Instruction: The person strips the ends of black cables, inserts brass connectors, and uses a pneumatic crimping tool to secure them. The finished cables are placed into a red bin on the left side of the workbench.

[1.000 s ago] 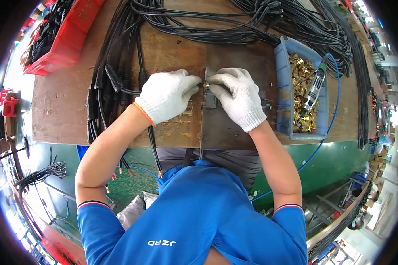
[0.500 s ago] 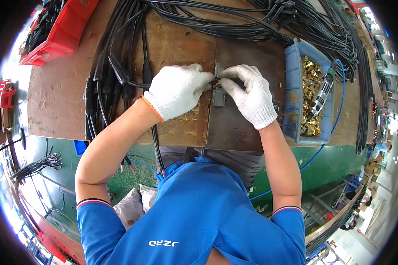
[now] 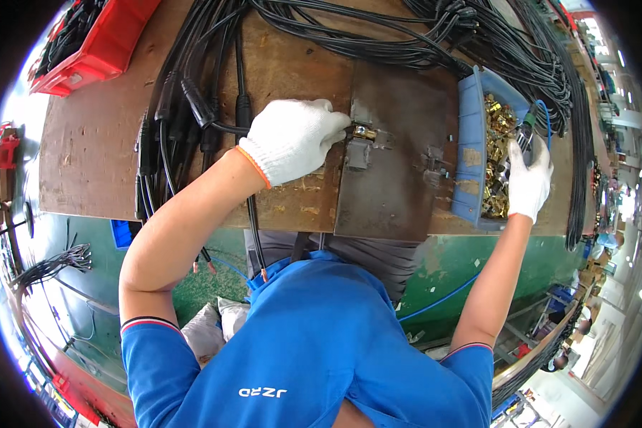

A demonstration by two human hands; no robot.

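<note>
My left hand, in a white knit glove, pinches the end of a black cable over the bench. At its fingertips a small brass terminal rests by a metal block on a dark metal plate. My right hand, gloved too, is closed around a silver-and-green air screwdriver lying over the blue bin. Its fingers partly cover the tool, and the tip is hidden. Loose brass terminals fill the blue bin.
Black cables with moulded joints lie at the left, and thick cable bundles run along the back and right. A red bin of black parts stands far left. The screwdriver's blue air hose shows below the bench.
My right hand has left the brass terminal and moved right to the air screwdriver on the blue bin. The left hand stays nearly in place, and the terminal is now exposed.
</note>
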